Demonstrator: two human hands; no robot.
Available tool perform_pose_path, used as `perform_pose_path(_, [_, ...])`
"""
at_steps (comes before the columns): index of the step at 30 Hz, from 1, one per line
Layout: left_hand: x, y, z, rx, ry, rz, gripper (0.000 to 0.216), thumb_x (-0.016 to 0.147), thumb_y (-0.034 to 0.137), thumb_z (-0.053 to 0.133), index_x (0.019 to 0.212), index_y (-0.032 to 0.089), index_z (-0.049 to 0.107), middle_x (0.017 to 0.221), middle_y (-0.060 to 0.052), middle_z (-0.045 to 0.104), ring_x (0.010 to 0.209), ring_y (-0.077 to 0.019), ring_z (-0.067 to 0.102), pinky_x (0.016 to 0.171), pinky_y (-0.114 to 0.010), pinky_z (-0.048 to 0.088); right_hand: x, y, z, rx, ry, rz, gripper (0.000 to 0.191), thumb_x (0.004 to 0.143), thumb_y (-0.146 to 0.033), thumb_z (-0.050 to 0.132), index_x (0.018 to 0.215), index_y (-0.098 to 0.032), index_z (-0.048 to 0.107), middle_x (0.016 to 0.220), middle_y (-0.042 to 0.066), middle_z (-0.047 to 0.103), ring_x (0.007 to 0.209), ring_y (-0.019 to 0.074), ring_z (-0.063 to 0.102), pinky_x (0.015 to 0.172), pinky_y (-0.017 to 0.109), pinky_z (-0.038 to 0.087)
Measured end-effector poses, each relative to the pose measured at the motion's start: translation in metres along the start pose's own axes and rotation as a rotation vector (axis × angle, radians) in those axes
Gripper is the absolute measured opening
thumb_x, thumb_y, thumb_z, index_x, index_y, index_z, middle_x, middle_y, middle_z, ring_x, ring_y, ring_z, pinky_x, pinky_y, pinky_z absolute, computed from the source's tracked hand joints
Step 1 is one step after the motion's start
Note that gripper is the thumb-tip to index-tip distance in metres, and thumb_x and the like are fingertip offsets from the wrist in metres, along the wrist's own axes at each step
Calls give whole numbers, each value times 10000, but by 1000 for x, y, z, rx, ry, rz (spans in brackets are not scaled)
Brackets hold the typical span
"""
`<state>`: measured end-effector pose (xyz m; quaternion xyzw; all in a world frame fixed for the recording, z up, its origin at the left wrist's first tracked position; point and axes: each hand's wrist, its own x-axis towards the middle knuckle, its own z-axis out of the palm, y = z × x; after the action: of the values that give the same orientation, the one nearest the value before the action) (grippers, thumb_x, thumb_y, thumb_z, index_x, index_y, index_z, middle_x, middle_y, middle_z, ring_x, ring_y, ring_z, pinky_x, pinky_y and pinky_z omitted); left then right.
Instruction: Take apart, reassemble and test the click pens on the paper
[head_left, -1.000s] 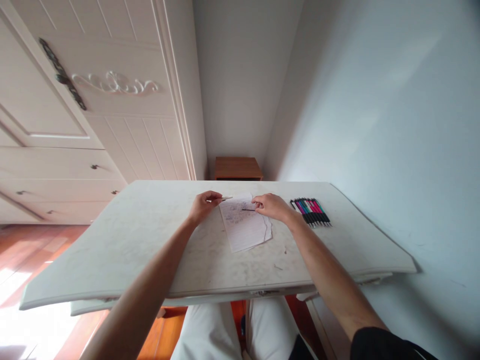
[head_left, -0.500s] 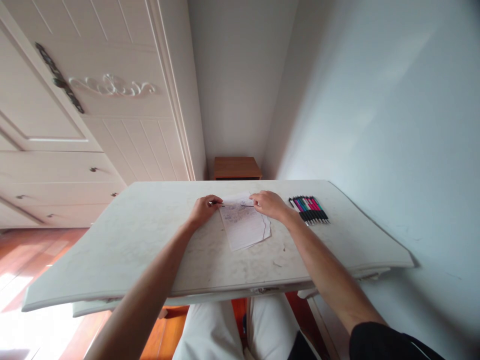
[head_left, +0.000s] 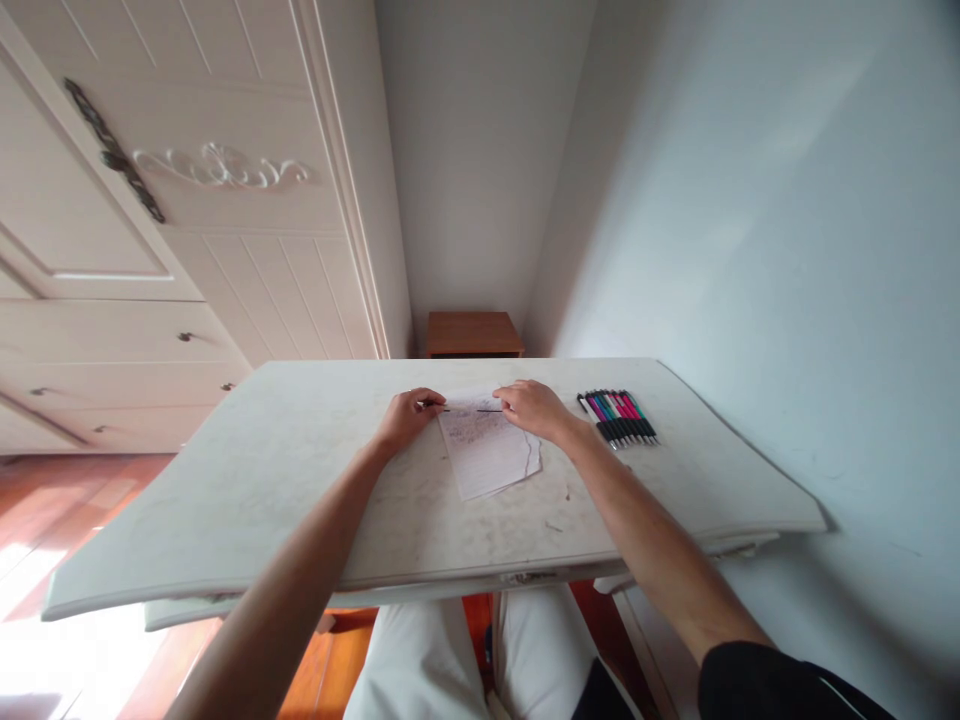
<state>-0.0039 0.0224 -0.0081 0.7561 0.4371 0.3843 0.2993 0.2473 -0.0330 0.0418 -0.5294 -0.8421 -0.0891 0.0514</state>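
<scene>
A sheet of white paper (head_left: 491, 450) with scribbles lies on the white table (head_left: 300, 480). My left hand (head_left: 407, 416) rests at the sheet's top left corner, fingers pinched on a thin pen-like piece (head_left: 439, 407) whose dark tip points right. My right hand (head_left: 531, 408) sits at the sheet's top right, fingers closed on a thin dark piece (head_left: 489, 410) that points left. The two pieces lie nearly in line over the paper, a small gap between their tips.
A row of several pens (head_left: 619, 418) with pink, teal and black barrels lies on the table right of my right hand. A blue-grey wall runs along the right. A white wardrobe (head_left: 187, 230) stands at the left, a small brown cabinet (head_left: 472, 334) behind the table.
My left hand lowered its piece toward the paper; a light-coloured end showed there a second ago, now a dark tip. My right hand shifted slightly left. In the last half second little moved.
</scene>
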Motion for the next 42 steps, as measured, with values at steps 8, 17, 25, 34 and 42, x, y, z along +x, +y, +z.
perform_pose_path(8, [-1,6,-2,-6,2,-7,189,701,362,653,780,211,734,819,-42,743,696,-190,606,704,-306,486,1,3,4,34,9,9,193,843,-97,523,926,-175,679,895,98,720,892,216,637,794,289,413])
perform_pose_path(17, [-1,6,-1,-10,2,2,193,703,372,659,774,210,737,821,-46,738,692,-186,600,716,-306,474,1,0,4,15,14,-24,175,855,-100,523,913,-173,671,893,95,720,887,211,638,784,285,409])
perform_pose_path(25, [-1,5,0,6,1,2,183,705,339,644,785,207,742,816,-39,743,672,-176,595,691,-296,479,2,-3,6,2,15,-53,170,852,-97,530,928,-172,663,923,95,725,893,214,632,778,294,397])
perform_pose_path(34, [-3,9,3,-3,-39,31,161,710,331,666,785,211,742,804,-33,741,694,-185,614,703,-301,476,3,-11,4,17,29,-85,150,852,-103,541,931,-171,648,929,90,721,887,210,619,776,296,376])
perform_pose_path(42, [-5,15,3,-11,-48,37,168,709,338,666,777,203,738,796,-33,740,692,-181,610,693,-295,479,4,-18,7,32,52,-108,152,844,-103,541,938,-173,638,919,88,715,894,215,601,787,301,357])
